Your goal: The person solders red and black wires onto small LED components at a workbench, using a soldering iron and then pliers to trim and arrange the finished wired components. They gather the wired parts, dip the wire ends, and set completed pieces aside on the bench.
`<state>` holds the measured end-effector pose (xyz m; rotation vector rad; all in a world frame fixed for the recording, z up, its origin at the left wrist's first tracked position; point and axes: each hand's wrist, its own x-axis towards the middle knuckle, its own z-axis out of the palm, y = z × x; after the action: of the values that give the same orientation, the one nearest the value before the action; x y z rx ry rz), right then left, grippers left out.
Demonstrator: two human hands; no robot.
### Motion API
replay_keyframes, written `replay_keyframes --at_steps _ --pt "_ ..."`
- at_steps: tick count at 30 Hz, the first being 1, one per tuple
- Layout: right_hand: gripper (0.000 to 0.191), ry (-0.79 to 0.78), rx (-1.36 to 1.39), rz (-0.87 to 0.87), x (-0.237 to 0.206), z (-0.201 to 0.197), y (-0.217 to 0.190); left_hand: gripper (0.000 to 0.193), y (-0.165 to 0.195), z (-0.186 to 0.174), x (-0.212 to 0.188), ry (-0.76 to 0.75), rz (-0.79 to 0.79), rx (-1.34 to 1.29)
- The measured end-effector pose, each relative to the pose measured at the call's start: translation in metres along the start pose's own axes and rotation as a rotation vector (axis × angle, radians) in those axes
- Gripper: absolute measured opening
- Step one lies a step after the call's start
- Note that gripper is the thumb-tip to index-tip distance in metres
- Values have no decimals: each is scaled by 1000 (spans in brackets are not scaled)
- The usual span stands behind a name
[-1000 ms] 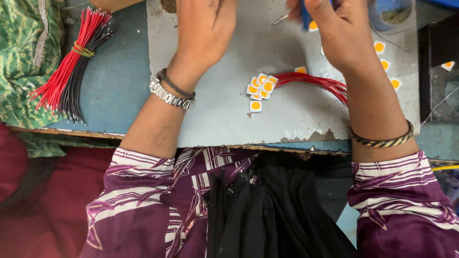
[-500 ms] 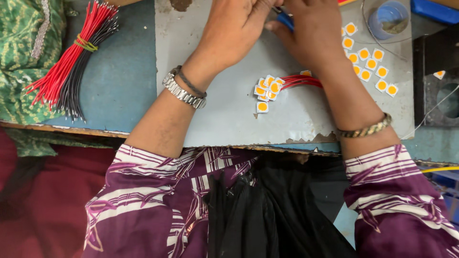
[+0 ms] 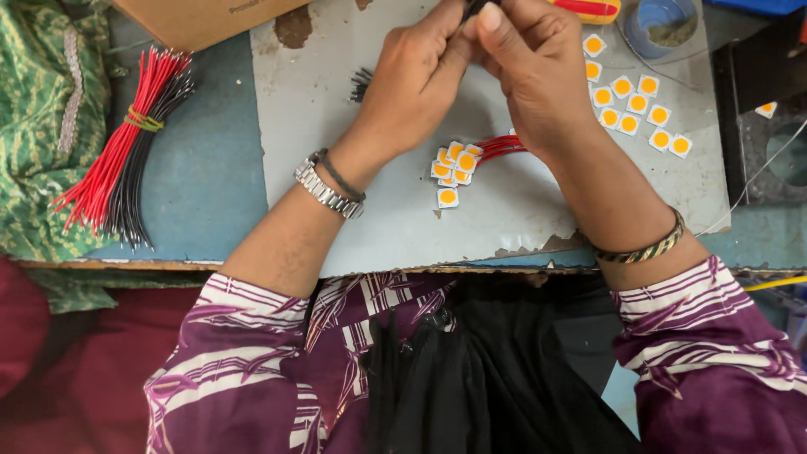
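Small dark piece pinched at top edge of view, mostly hidden; long axis cannot be told. Left hand and right hand meet there, fingers pressed together around it. Below, on the grey tabletop, a cluster of yellow square chips with red wires running right.

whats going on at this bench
A person in a purple patterned top works at a grey mat. The left hand and right hand meet near the top of the view, fingers pinching a small dark item too hidden to identify. Just below lies a cluster of small white squares with yellow centres joined to red wires; more loose squares sit to the right. A tied bundle of red and black wires lies at the left.
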<state>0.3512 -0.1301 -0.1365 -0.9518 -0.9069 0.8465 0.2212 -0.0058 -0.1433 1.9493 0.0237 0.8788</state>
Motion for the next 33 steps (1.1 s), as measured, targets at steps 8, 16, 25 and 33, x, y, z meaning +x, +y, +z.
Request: replay_keyframes --at_steps 8,16,25,33 --pt "23 -3 113 -10 0 -1 3 17 3 0 -3 -37 -107 25" --pt "33 182 -11 -171 1 6 8 25 11 0 -4 -64 -138 57" --pt "38 156 -221 -252 -1 -1 14 25 16 -1 -4 -65 -100 18" --pt "27 184 -166 -226 -2 1 14 25 15 -4 -4 -79 -174 10"
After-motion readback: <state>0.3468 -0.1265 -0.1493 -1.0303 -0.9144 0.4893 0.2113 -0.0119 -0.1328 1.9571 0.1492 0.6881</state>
